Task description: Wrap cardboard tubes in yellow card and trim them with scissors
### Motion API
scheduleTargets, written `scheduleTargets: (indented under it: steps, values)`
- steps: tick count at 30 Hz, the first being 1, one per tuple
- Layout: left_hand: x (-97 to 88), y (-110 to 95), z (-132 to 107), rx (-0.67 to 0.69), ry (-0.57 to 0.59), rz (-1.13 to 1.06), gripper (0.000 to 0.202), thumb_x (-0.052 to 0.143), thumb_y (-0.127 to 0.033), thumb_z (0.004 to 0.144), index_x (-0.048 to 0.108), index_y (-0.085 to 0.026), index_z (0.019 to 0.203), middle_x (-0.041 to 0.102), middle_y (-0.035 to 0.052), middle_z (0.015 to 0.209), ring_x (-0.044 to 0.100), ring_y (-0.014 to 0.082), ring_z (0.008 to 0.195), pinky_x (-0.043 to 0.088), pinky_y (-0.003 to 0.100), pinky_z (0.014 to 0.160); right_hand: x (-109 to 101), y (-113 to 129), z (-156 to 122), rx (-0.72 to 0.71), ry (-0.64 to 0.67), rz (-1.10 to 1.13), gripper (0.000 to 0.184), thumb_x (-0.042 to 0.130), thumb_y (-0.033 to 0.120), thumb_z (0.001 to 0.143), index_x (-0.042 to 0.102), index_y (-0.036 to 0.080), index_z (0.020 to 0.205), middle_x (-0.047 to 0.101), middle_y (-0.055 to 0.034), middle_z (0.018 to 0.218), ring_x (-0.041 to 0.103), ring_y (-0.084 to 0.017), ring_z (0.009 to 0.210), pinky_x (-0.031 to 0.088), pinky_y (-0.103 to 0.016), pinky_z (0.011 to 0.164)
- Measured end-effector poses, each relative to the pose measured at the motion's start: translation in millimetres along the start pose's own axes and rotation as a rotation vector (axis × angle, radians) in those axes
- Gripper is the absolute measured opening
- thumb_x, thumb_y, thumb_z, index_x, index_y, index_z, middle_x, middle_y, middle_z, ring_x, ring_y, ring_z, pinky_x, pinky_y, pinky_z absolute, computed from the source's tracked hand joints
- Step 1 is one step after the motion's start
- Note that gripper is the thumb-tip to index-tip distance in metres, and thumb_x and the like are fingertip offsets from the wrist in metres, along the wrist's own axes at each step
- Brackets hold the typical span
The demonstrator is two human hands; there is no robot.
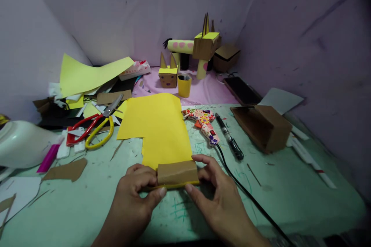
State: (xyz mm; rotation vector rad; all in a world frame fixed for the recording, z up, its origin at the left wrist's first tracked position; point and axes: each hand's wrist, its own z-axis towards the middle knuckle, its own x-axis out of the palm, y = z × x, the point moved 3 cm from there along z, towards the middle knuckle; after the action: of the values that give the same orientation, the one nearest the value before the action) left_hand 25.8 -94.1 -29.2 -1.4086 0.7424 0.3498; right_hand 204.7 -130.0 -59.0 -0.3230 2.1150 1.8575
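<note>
A small piece of brown cardboard [177, 173], curved like a roll, lies at the near end of a yellow paper sheet [162, 123]. My left hand [137, 191] grips its left end, the thumb on the near edge. At the other end my right hand [216, 191] holds it too, fingers behind and thumb in front. The paper's near edge is folded up along the cardboard's front. Beyond my right hand lies a flower-patterned hot glue gun [203, 121], its black cord running toward me. Beside it rests a black pen [228, 137].
At left are scissors [100, 123] with red and yellow handles, cardboard scraps [68, 170] and a white container [24, 142]. An open cardboard box [263, 127] and a phone [242, 89] lie at right. Behind stand a yellow paper cup [184, 86], a small cardboard head [168, 77] and a cardboard animal [206, 48].
</note>
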Motion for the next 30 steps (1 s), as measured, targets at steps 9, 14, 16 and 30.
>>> scheduleTargets:
  steps: [9,14,16,30]
  values:
    - [2.2,9,-3,0.056,-0.018,0.017,0.023,0.057,-0.032,0.071,0.058,-0.022,0.050,0.060,-0.0001,0.055,0.057,0.0215,0.065,0.045,0.037,0.067,0,0,0,0.019,0.000,0.003,0.047,0.058,0.029,0.072,0.047,0.021,0.117,0.062,0.0010,0.069,0.062,-0.021,0.067,0.047,-0.037,0.067]
    - [5.4,16,-8,0.057,-0.041,0.019,0.022,0.058,-0.032,0.074,0.059,-0.023,0.054,0.060,-0.0013,0.060,0.057,0.0203,0.070,0.044,0.035,0.072,0,1,1,0.029,0.004,0.025,0.049,0.060,0.026,0.070,0.049,0.021,0.117,0.060,0.0020,0.068,0.060,-0.019,0.064,0.045,-0.034,0.064]
    - [3.9,14,-8,0.020,-0.035,0.009,0.022,0.058,-0.031,0.073,0.059,-0.023,0.053,0.060,-0.0015,0.061,0.056,0.0200,0.071,0.043,0.034,0.074,0,0,1,0.041,0.024,0.036,0.047,0.059,0.026,0.070,0.049,0.021,0.116,0.060,0.0025,0.067,0.058,-0.018,0.061,0.044,-0.032,0.061]
    - [5.5,12,-7,0.026,-0.006,-0.001,0.024,0.058,-0.032,0.073,0.058,-0.023,0.050,0.060,-0.0025,0.060,0.057,0.0188,0.069,0.043,0.034,0.077,2,1,0,0.065,-0.017,0.215,0.039,0.057,0.025,0.072,0.045,0.022,0.108,0.054,0.0048,0.067,0.048,-0.014,0.060,0.039,-0.027,0.059]
